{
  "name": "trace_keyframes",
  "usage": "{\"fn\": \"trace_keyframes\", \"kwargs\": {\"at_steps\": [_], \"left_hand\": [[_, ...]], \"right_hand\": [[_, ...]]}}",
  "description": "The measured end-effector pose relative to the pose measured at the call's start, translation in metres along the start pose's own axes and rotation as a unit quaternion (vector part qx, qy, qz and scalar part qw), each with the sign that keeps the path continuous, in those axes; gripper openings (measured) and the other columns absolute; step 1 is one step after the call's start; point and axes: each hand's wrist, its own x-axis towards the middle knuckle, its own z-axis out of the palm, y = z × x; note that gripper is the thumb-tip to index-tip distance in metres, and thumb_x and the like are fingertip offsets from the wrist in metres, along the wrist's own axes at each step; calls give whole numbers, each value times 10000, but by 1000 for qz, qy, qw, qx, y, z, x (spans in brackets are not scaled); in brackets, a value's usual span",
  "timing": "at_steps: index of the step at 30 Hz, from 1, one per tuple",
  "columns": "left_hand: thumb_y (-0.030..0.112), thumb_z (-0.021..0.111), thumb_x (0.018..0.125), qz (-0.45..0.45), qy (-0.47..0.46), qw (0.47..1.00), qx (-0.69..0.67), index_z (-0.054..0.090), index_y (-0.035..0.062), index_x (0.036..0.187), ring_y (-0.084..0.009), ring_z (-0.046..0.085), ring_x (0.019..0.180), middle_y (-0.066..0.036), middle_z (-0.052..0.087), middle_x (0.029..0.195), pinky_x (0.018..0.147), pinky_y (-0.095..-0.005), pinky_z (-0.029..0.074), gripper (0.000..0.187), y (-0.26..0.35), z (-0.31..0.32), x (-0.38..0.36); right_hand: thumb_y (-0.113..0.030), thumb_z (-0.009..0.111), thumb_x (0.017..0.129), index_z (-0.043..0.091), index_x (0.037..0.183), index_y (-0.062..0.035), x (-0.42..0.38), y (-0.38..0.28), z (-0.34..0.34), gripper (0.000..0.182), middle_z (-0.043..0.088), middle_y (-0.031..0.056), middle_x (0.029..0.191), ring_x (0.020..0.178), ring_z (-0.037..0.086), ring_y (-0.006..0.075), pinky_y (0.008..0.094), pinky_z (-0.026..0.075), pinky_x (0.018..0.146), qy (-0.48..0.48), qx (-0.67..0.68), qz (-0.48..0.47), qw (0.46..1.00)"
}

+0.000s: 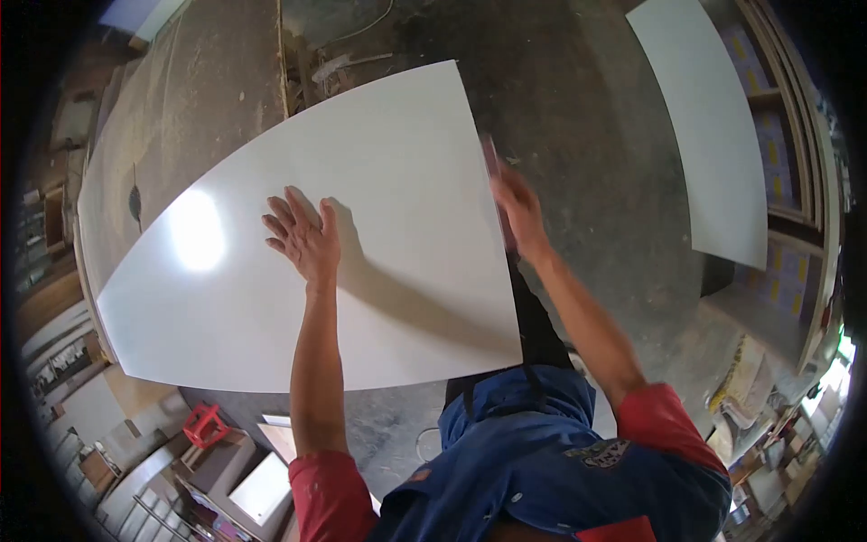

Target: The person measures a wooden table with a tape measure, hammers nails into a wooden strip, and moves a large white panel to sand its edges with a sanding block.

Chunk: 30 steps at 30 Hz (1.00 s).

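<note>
A large white panel (397,244) lies flat on a wooden workbench and runs past its right edge. My left hand (312,242) is over the middle of the panel with its fingers spread, holding nothing; its palm appears to rest on the surface. At the panel's right-hand edge, my right hand (519,208) is closed on a long, reddish-brown sanding block (493,167). The block's long side runs along the panel edge, against it or very close. Some motion blur softens the right hand and block, and its fingertips are partly hidden.
The wooden workbench (194,117) extends to the upper left. Another white panel (709,126) leans at the right by wooden shelving (795,298). A red plastic stool (206,425) stands at lower left. Scraps (334,70) lie beyond the panel on the concrete floor (578,90).
</note>
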Motion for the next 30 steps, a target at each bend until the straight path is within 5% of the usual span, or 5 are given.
{"fn": "trace_keyframes", "kwargs": {"at_steps": [7,13,20,26,30], "left_hand": [[627,407,936,-14,-17,1000,8,274,167,1534,-444,113,1465,-183,190,1594,1154,-621,108,766,6,-4,-3],[633,388,946,-9,-18,1000,19,257,183,1539,-422,113,1471,-156,174,1602,1158,-618,117,757,9,-9,-1],[626,383,948,-4,-15,1000,24,268,174,1536,-437,135,1462,-173,199,1593,1156,-618,128,750,7,-5,-4],[619,403,950,-10,3,1000,9,288,168,1528,-441,145,1460,-181,214,1586,1156,-612,139,742,10,-9,-4],[605,426,947,3,29,1000,-1,317,189,1519,-441,155,1457,-178,228,1583,1160,-601,145,716,7,-3,-2]], "right_hand": [[-463,621,916,535,1385,-78,177,-73,42,613,594,146,1302,1137,586,209,352,463,954,53,-250,-214,943],[-472,597,929,508,1412,-89,147,-73,15,623,578,134,1336,1176,573,219,342,432,992,12,-160,68,985],[-442,592,945,462,1438,-55,147,-93,37,640,525,76,1405,1282,485,180,309,364,1063,-6,-74,-1,997],[-385,511,1001,369,1464,21,-57,-33,1,632,361,163,1531,1440,291,272,388,223,1173,0,-133,57,989],[-346,517,1007,395,1452,17,-28,-30,-1,588,439,169,1479,1381,394,249,359,289,1136,-18,-143,-15,989]]}}
